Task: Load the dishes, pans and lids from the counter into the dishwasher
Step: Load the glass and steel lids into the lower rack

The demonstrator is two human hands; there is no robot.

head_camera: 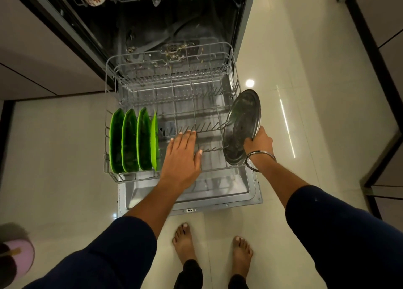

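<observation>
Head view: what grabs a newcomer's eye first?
The bright green plates stand on edge in a row at the left of the pulled-out lower rack. At the rack's right edge the right hand grips a round steel plate, tilted on its rim. The left hand hovers flat over the rack's middle tines.

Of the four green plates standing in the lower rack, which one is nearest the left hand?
The rightmost green plate, the lighter one seen edge-on, stands closest to the left hand.
</observation>
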